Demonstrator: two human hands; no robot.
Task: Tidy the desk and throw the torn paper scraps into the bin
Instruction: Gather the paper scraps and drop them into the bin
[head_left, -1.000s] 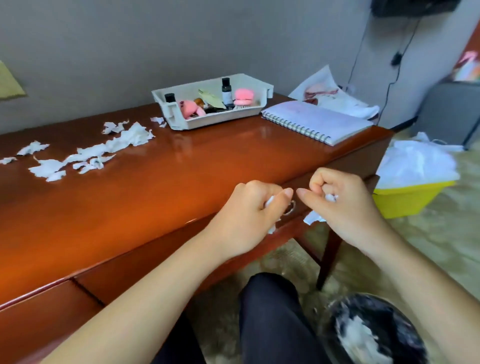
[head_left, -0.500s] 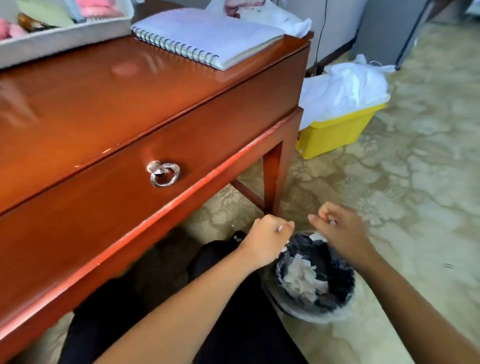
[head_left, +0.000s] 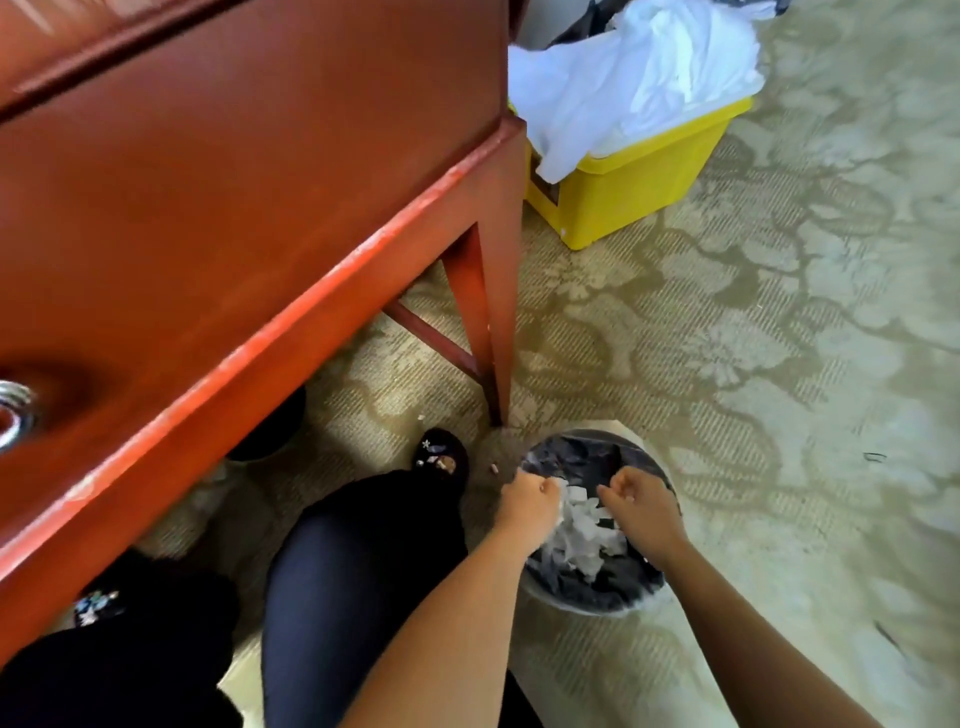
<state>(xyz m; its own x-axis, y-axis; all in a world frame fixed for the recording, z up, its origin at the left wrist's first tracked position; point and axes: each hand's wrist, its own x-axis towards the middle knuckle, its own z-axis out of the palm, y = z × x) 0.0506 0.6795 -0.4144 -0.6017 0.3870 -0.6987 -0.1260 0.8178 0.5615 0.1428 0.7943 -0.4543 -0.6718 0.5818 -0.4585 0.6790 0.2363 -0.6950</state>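
A small round bin (head_left: 592, 605) with a black liner stands on the carpet just right of the desk leg (head_left: 485, 332). White torn paper scraps (head_left: 582, 530) are piled inside it. My left hand (head_left: 525, 503) and my right hand (head_left: 643, 512) hover over the bin's mouth, both curled into fists. Slivers of white paper show at the fingers of each hand. The top of the red-brown desk (head_left: 218, 197) is out of view; only its drawer front shows.
A yellow box (head_left: 623, 182) holding a crumpled white bag (head_left: 639, 67) sits on the carpet behind the desk's corner. A metal ring handle (head_left: 11, 415) is on the drawer at the left edge. My dark-trousered knees and a black shoe (head_left: 441, 457) lie left of the bin.
My view has tipped from the desk top down to the floor. Both hands, closed on scraps, dropped from the desk's edge to just over the bin's mouth.
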